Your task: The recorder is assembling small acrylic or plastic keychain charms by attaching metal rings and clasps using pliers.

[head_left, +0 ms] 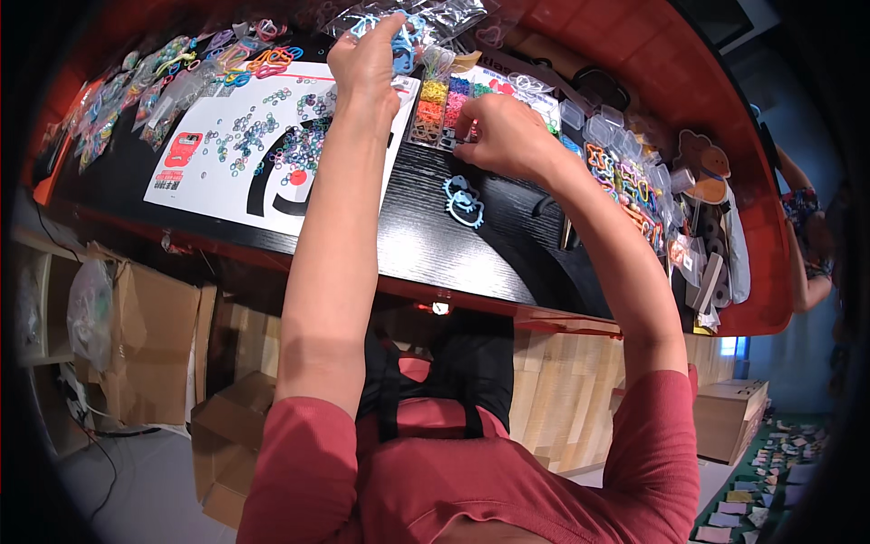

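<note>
At the far edge of the table my left hand (362, 68) closes around a bunch of light blue outline shapes (407, 47), beside a clear plastic bag (453, 20). My right hand (507, 136) is at the near edge of a compartment box (428, 136) filled with yellow, orange, pink and other coloured small pieces. Its fingers are curled together; what lies between the fingertips is too small to make out. Two light blue cat-head outlines (464, 201) lie on the black tabletop (421, 240), nearer to me than the box.
A white printed sheet (227, 195) at left carries many small coloured rings (299, 150). Bagged colourful shapes (163, 77) pile up beyond it. Clear containers of colourful shapes (625, 177) and a bear-shaped cutout (702, 168) stand at right. A red rim (775, 272) borders the table.
</note>
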Motion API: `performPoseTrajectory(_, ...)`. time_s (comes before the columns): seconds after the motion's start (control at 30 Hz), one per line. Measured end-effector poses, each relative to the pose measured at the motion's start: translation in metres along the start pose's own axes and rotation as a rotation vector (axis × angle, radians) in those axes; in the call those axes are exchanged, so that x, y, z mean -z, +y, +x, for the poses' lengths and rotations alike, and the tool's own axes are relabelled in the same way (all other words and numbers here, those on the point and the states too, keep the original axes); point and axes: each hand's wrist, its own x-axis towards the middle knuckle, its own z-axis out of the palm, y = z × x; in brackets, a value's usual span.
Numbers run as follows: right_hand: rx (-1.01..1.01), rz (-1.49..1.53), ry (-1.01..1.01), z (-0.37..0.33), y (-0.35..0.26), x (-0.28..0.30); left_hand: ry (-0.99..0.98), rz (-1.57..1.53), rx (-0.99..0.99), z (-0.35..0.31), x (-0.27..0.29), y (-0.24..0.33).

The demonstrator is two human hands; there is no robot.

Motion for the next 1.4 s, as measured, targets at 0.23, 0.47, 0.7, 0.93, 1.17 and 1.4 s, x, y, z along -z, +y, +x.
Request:
performPoseTrajectory(0.23, 0.018, -0.013, -0.015, 0.003, 0.003, 0.0, 0.012, 0.046, -0.014, 0.004, -0.003, 0.002)
performPoseTrajectory(0.47, -0.035, 0.213, 0.131, -0.028, -0.003, 0.007, 0.083, -0.007, -0.023, -0.013, -0.012, 0.014)
performPoseTrajectory(0.7, -0.137, 0.665, 0.468, -0.106, -0.013, -0.013, -0.069, -0.239, 0.051, -0.014, -0.009, 0.022)
performPoseTrajectory(0.93, -0.258, 0.933, 0.6, -0.16, 0.004, -0.032, -0.146, 0.379, -0.015, -0.043, -0.036, 0.061)
performPoseTrajectory(1.17, -0.342, 0.858, 0.696, -0.216, 0.013, -0.065, 0.149, 0.609, -0.108, 0.039, 0.0, 0.122)
performPoseTrajectory(1.4, -0.285, 0.768, 0.881, -0.221, 0.008, -0.076, 0.042, 0.563, 0.092, 0.075, -0.014, 0.07)
